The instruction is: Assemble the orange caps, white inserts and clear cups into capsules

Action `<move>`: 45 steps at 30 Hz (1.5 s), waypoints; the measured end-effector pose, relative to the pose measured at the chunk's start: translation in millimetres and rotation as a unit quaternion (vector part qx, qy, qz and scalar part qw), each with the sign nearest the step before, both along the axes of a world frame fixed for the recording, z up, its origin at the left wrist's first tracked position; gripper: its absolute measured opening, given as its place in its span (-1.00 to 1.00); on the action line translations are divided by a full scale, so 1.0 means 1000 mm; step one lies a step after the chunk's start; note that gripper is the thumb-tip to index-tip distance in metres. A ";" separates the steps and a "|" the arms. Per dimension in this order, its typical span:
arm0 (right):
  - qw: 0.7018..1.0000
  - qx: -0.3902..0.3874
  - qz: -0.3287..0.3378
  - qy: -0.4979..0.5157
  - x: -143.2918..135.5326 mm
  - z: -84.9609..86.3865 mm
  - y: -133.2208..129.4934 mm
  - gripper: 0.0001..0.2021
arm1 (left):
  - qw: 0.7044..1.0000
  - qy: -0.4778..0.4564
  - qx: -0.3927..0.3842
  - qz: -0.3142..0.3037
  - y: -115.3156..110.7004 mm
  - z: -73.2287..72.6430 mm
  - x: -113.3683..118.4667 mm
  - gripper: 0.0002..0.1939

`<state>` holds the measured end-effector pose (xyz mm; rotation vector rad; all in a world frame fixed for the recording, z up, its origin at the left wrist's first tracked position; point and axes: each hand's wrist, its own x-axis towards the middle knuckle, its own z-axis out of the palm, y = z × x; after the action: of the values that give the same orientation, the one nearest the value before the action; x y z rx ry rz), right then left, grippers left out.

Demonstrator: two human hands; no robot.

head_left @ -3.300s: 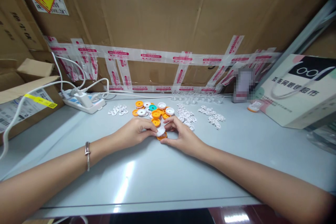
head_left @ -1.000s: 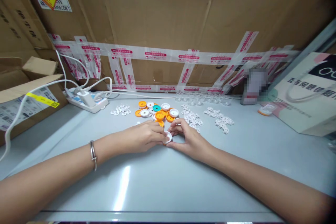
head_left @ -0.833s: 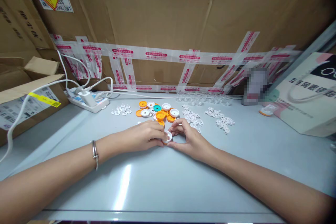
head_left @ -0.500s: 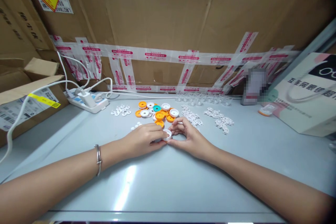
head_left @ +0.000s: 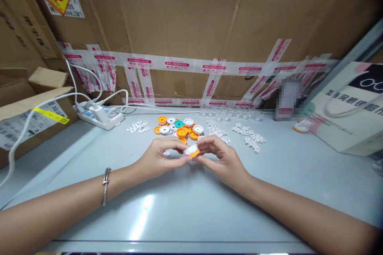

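Note:
Between my two hands is a small round plastic piece (head_left: 191,150), white on top with an orange part below, tilted on its side. My left hand (head_left: 163,154) pinches its left side with thumb and fingers. From the right, my right hand (head_left: 223,157) grips the other side, fingers curled. Just behind them lies a pile of round plastic caps (head_left: 181,132) in orange, white and one teal. Small white stemmed pieces (head_left: 138,126) sit to the left of the pile. White flat cut-out pieces (head_left: 249,134) lie to the right.
Clear plastic cups (head_left: 229,113) line the back by a large taped cardboard box (head_left: 179,16). A power strip (head_left: 101,117) with white cables and an open carton (head_left: 32,115) stand left. At right are an orange-based piece (head_left: 303,126) and a paper bag (head_left: 344,115).
The round piece has been lifted and tipped, so its orange part now shows. My left fingers have moved from over its top to its left side.

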<state>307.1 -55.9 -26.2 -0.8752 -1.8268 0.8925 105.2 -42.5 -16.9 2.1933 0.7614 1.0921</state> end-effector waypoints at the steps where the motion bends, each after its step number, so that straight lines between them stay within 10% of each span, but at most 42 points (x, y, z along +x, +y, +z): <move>1: 1.000 0.016 -0.007 0.001 0.000 0.001 -0.001 -0.76 | 1.000 -0.006 0.005 -0.003 -0.001 0.000 0.000 -0.87; 11: 0.998 -0.027 -0.028 0.049 -0.001 -0.001 -0.004 -0.76 | 0.996 -0.010 0.065 -0.059 -0.004 0.004 -0.001 -0.80; 25: 0.943 0.277 -0.002 -0.182 0.010 -0.005 0.008 -0.87 | 0.986 0.067 0.125 -0.084 0.003 -0.007 -0.005 -0.76; 33: 0.933 0.236 0.036 -0.268 0.010 -0.007 0.011 -0.89 | 0.934 0.223 0.279 -0.025 0.007 -0.015 -0.011 -0.79; 45: 0.928 0.227 0.081 -0.284 0.014 -0.003 0.013 -0.83 | 0.923 0.272 0.272 -0.017 0.008 -0.018 -0.013 -0.76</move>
<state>321.4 -42.9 -29.5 -0.7298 -2.5030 0.2784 92.1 -34.1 -35.0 3.0448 0.6893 0.7256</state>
